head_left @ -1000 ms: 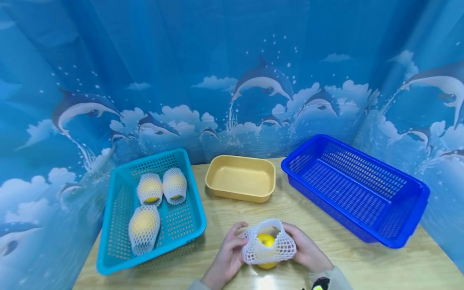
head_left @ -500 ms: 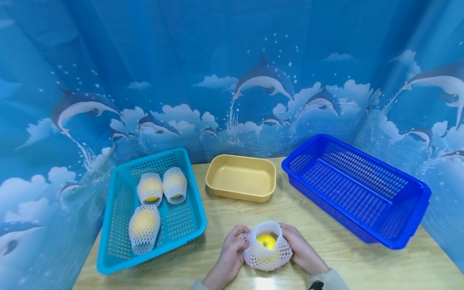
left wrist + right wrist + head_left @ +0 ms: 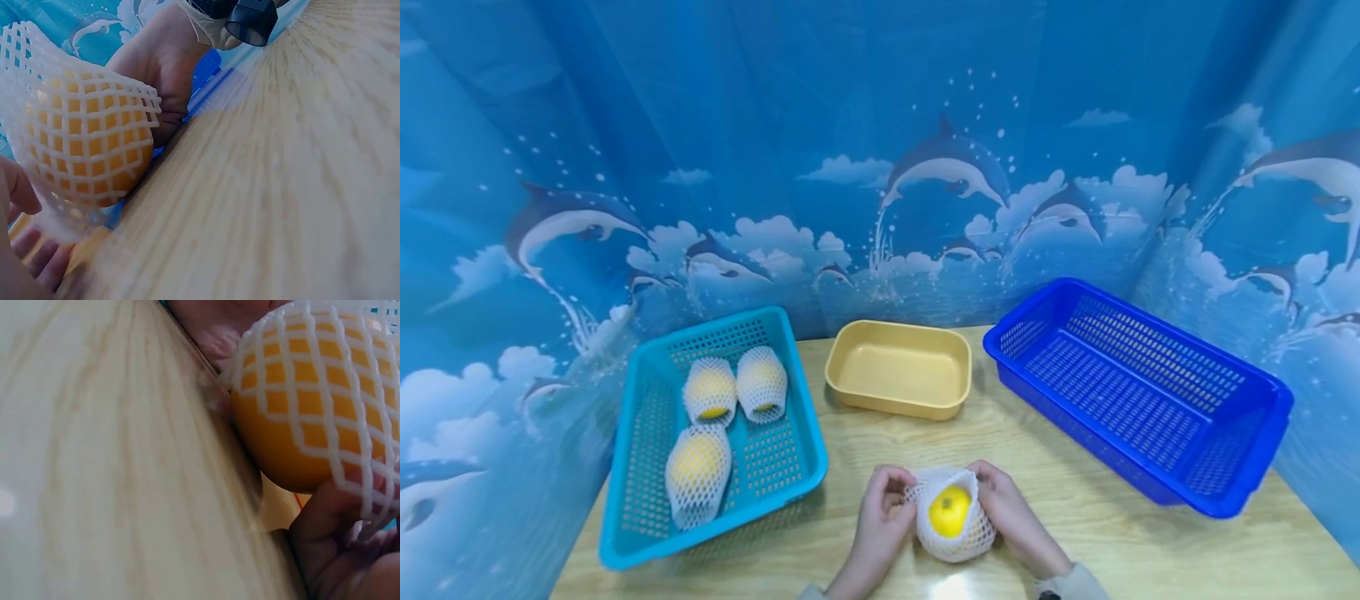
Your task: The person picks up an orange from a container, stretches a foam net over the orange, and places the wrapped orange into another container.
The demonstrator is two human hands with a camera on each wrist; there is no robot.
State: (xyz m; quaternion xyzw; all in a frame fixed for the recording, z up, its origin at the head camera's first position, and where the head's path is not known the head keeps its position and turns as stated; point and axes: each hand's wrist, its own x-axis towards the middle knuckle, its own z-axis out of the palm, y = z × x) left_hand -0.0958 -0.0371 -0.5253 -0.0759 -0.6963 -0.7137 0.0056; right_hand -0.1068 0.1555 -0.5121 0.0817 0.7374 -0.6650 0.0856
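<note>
A yellow fruit (image 3: 949,512) sits on the table at the front, inside a white foam net sleeve (image 3: 957,547). Its stem end shows through the sleeve's wide opening. My left hand (image 3: 883,523) pinches the sleeve's edge between thumb and fingers and pulls it out to the left. On the other side, my right hand (image 3: 1013,513) grips the sleeve's rim with curled fingers, beside the fruit. From the left wrist, the foam net (image 3: 94,125) covers most of the fruit. In the right wrist view the fruit's lower part (image 3: 275,453) is bare, close to the right-hand fingers (image 3: 331,519).
A teal basket (image 3: 816,450) at the left holds three yellow fruits in foam nets (image 3: 698,471). Behind the hands stands a tan tray (image 3: 898,407). A blue basket (image 3: 1097,442) is at the right. A dolphin-print curtain (image 3: 880,167) hangs behind the wooden table (image 3: 850,446).
The foam net has come down round the fruit's lower part. Its opening now tilts left, with more of the fruit's top showing. My left hand has shifted to pinch the stretched edge.
</note>
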